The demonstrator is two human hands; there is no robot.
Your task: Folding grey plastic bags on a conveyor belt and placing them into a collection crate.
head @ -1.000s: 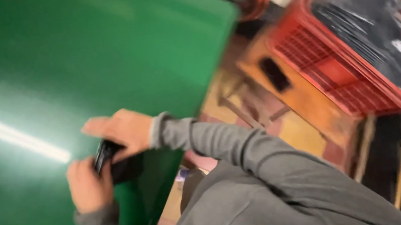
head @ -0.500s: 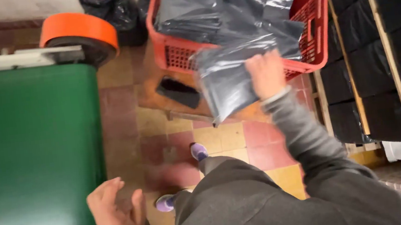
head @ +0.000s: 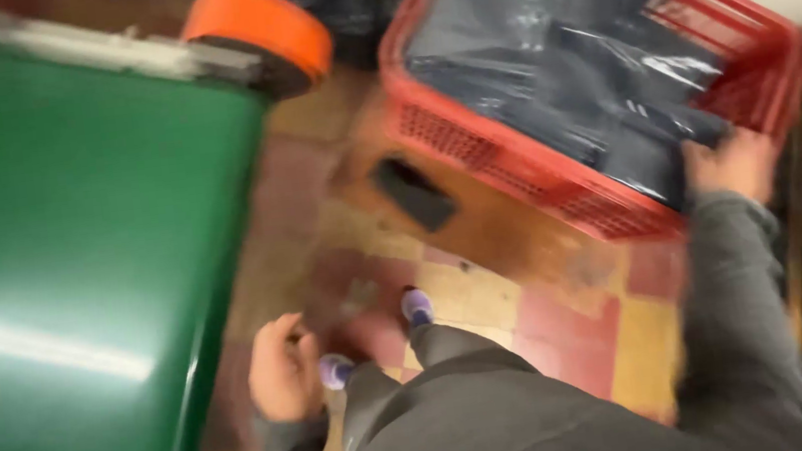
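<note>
The right hand is reaching to the far right, its fingers lying against the near corner of the grey bags that are filling the red crate; motion blur is hiding whether the fingers are closing on a bag or only touching it, so the grip cannot be told. The bags are sitting heaped in the crate, slick and glossy, with one edge hanging over the crate's near-right wall just beside the hand. The left hand is hanging low at the near left, beside the green table, fingers loosely curled and holding nothing. Under the crate a wooden box with a dark slot is standing on the tiled floor, and an orange roller is sitting at the table's far end. The person's feet, in purple shoes, are standing between the table and the box. As a judgement: the bags look slippery, so a light pinch at one corner could let one slide out or drag its neighbours over the wall onto the floor. The crate is looking tilted on the box, though that may be only the camera's slant, and a pull toward the near side could tip it.
</note>
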